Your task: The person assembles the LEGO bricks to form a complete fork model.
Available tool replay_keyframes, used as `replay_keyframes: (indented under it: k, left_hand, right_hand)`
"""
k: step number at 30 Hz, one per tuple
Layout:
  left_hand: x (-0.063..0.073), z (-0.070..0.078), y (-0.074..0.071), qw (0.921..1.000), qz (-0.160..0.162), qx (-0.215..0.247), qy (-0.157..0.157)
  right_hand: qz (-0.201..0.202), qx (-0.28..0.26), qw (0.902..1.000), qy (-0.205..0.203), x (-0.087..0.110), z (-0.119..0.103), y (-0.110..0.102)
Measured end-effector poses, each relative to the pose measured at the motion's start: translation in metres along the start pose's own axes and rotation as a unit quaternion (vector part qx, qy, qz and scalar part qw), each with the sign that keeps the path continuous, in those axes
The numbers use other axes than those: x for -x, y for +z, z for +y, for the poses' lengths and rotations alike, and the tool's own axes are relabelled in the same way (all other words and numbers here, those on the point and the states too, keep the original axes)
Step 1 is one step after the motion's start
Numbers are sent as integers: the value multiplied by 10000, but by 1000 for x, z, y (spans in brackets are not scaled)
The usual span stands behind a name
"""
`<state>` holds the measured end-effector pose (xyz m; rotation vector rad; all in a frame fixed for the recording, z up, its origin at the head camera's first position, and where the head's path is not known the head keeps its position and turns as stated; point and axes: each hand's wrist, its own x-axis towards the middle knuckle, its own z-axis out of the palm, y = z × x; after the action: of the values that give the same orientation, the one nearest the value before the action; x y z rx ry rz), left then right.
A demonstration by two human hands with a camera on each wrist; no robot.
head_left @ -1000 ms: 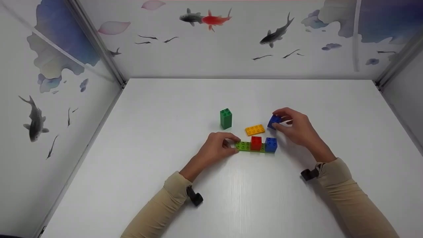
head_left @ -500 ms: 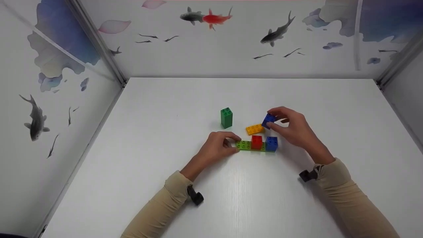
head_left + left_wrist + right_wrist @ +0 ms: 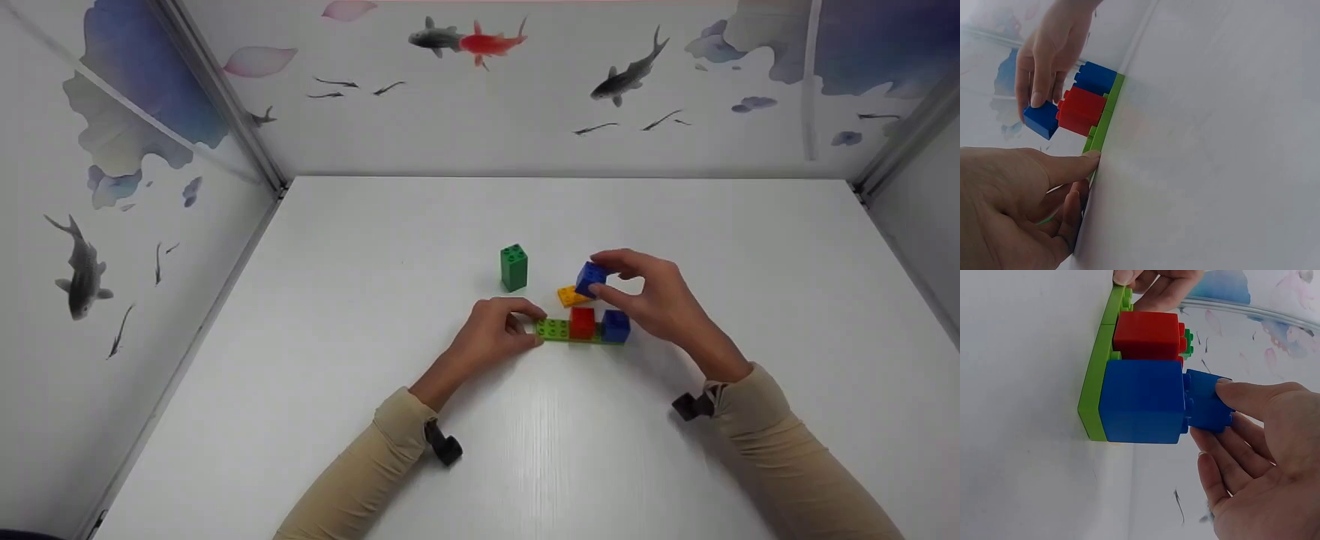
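1. Two hands work at the middle of the white worktop. The right hand pinches a loose blue block between thumb and curled fingers, holding it in the air above and just behind the row of blocks.
2. The left hand rests on the worktop with its fingers curled; its thumb and fingertip press the left end of the light green plate, as the left wrist view shows.
3. Counted: two blue blocks, the held one and another blue block seated on the right end of the plate; one red block seated beside it at the middle; one light green plate; one orange flat block; one tall dark green block.
4. The orange flat block lies behind the plate, partly hidden by the held block. The tall dark green block stands upright, apart to the left.
5. Fish-painted walls close in the worktop on three sides.
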<state>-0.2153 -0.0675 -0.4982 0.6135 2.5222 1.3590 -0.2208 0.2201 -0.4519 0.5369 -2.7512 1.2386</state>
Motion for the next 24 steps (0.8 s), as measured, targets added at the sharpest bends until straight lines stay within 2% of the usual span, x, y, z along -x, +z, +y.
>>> replay_keyframes:
  k: [9, 24]
  left_hand:
    - [0, -2, 0, 9999, 38, 72, 76]
    - [0, -3, 0, 9996, 76, -89, 249]
  right_hand:
    - [-175, 72, 9993, -330, 6, -17, 11]
    - [-590, -206, 9921, -1085, 12, -22, 29]
